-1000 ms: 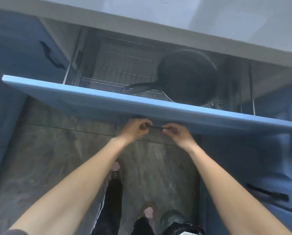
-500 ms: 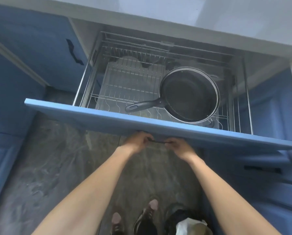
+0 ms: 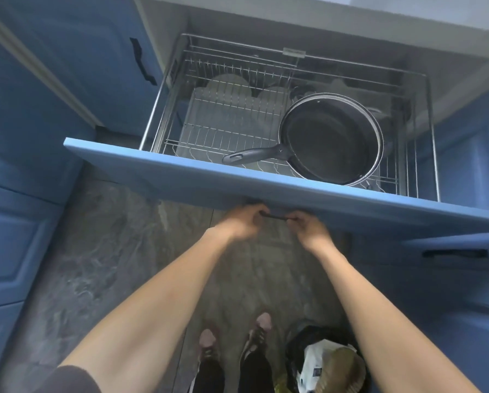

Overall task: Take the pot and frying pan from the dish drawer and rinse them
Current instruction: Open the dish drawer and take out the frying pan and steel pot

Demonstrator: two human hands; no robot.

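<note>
The blue dish drawer [image 3: 198, 180] stands pulled far out, showing its wire rack [image 3: 232, 120]. A black frying pan [image 3: 331, 137] lies in the rack's right half, its handle [image 3: 252, 156] pointing left; it seems to sit inside a steel-rimmed pot, though I cannot tell for sure. My left hand [image 3: 243, 222] and my right hand [image 3: 308, 225] both grip the dark drawer handle [image 3: 274, 216] under the front panel, fingers curled round it.
White plates [image 3: 229, 86] stand at the rack's back. Blue cabinet doors [image 3: 67, 66] flank the drawer, with another handle [image 3: 453, 253] at lower right. A bin with rubbish [image 3: 322, 361] sits on the stone floor by my feet [image 3: 234, 336].
Both hands have pulled the drawer further out towards me. More of the rack, the pan and the plates behind it has come into sight.
</note>
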